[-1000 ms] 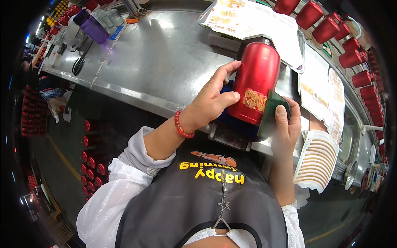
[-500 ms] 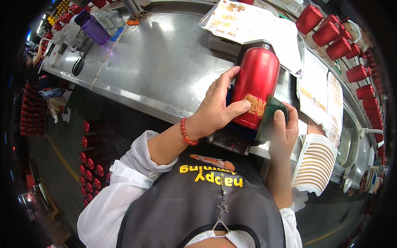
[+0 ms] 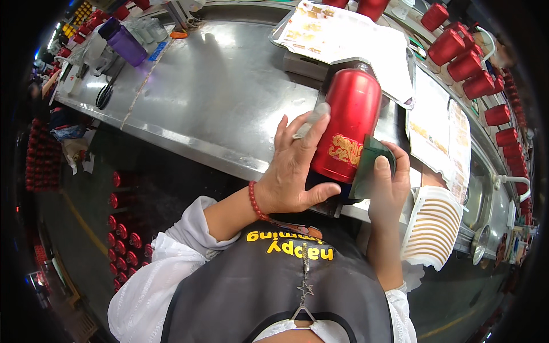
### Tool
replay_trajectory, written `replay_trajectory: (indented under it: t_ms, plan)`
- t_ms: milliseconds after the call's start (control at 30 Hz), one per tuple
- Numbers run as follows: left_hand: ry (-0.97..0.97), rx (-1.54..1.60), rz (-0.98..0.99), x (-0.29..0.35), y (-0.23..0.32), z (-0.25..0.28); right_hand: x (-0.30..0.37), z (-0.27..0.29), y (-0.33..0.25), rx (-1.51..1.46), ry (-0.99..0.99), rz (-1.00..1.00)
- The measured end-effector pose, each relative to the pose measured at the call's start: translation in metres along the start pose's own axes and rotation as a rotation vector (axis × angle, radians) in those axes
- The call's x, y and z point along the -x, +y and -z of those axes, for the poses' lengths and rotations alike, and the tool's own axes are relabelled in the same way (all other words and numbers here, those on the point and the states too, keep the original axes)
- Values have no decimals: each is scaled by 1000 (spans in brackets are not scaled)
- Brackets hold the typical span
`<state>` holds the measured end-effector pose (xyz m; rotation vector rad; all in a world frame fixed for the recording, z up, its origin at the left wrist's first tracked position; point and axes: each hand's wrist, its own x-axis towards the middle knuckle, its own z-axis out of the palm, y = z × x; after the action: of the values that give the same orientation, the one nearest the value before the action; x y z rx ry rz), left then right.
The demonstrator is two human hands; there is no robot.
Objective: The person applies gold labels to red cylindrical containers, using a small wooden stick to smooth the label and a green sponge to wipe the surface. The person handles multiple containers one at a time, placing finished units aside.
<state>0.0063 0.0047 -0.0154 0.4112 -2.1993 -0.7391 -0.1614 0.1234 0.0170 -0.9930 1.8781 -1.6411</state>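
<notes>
A glossy red metal bottle or canister (image 3: 353, 97) lies tilted on a dark stand at the bench's near edge, a gold ornamental decal (image 3: 343, 150) near its lower end. My left hand (image 3: 289, 168), with a red bead bracelet, is beside the bottle's left side, its fingers spread and thumb apart. Something pale and whitish shows by its fingertips, too blurred to make out. In my right hand (image 3: 392, 174), pinched between thumb and fingers, is a translucent dark green scraper sheet (image 3: 366, 171). Its edge is against the bottle's lower right side, next to the decal.
White decal sheets (image 3: 343, 34) lie on a tray behind the bottle, and more sheets (image 3: 432, 123) to its right. A white slatted rack (image 3: 434, 226) stands at the right. Red canisters (image 3: 446, 47) line the far right. A purple bottle (image 3: 123, 43) and black scissors (image 3: 104, 94) sit at left.
My left thumb has come off the decal and moved down, and the left fingers have spread. The decal shows fully now. My right hand with the green scraper has barely moved.
</notes>
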Motion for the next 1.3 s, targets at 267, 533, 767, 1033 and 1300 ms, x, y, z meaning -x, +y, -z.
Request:
replay_trajectory:
  t_ms: [267,533,767,1033,1300]
  plan:
    - [-11,-308,60,2,-11,2,-13,-24,-47,390,-55,212]
    - [43,-286,-31,-2,-14,5,-26,-55,-71,832,-174,353]
    - [61,-206,29,2,-17,3,-28,-57,-74,649,-139,301]
    - [28,-188,-32,-5,2,4,-10,-5,-30,81,22,17]
    - [-7,-167,4,11,-20,-7,-10,12,4,6,58,5]
